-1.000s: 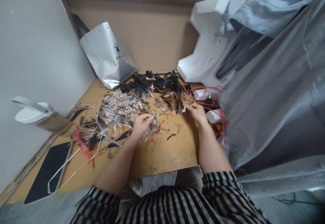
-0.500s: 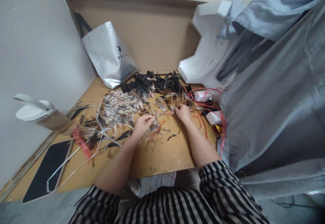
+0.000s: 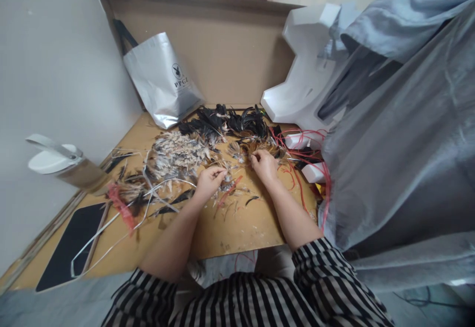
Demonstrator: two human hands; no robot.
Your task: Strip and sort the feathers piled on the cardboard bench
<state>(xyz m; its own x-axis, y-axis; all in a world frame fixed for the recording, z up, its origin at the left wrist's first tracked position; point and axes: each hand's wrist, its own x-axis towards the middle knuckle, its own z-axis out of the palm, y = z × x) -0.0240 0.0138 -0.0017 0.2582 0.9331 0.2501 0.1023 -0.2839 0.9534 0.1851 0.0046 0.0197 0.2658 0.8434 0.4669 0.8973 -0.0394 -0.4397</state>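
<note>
My left hand (image 3: 211, 182) is closed in a pinch above the table, just right of a heap of pale, speckled feathers (image 3: 178, 153). What sits between its fingertips is too small to make out. My right hand (image 3: 264, 165) is also closed, its fingertips bent down at the near edge of a bunch of brown feathers (image 3: 256, 147); whatever they grip is hidden. A small feather tuft (image 3: 235, 150) lies between the hands. Behind them are black feathers (image 3: 248, 121). A red strip (image 3: 230, 190) and loose feather bits lie nearer me.
At left are a lidded cup (image 3: 70, 166), a dark tablet-like slab (image 3: 72, 248), white strapping (image 3: 111, 220) and a red plastic strip (image 3: 122, 208). A silver bag (image 3: 159, 79) leans at the back. Red cords (image 3: 304, 154), white foam (image 3: 293, 89) and grey cloth (image 3: 401, 159) stand at right.
My right hand has shifted slightly left, its fingers drawn in closer together. My left hand keeps its pinch in nearly the same place. The whole view has shifted a little.
</note>
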